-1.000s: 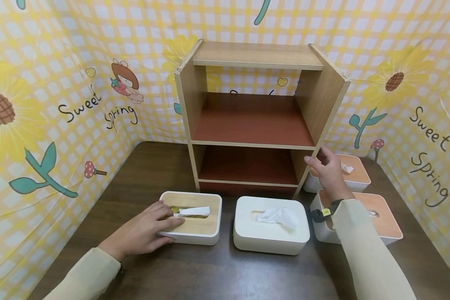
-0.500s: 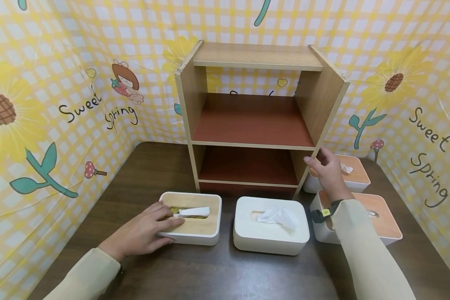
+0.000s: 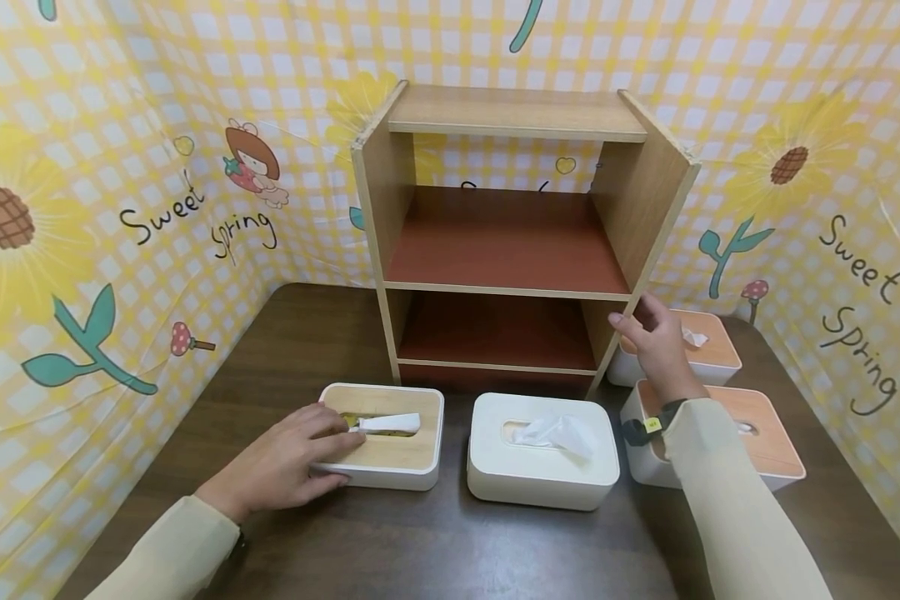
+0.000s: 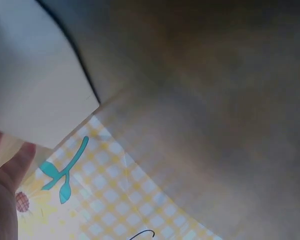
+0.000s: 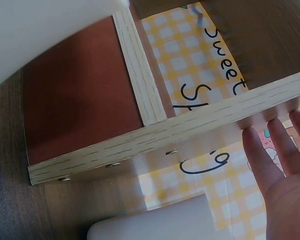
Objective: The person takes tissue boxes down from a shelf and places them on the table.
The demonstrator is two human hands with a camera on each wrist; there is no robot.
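Note:
In the head view my left hand rests on the left end of a white tissue box with a pale wooden lid. Its fingers lie on the lid and the thumb is by the front wall. A folded white tissue lies across the slot. My right hand touches the right side panel of a wooden shelf unit. In the right wrist view the straight fingers meet the panel's outer face. Its thumb is at the front edge in the head view.
An all-white tissue box stands before the shelf. Two orange-lidded tissue boxes, a nearer one and a farther one, stand on the right, partly behind the right arm. Checked cloth surrounds the dark table.
The left index finger has drawn back slightly on the wooden lid. The right hand, the shelf and the boxes stay where they were.

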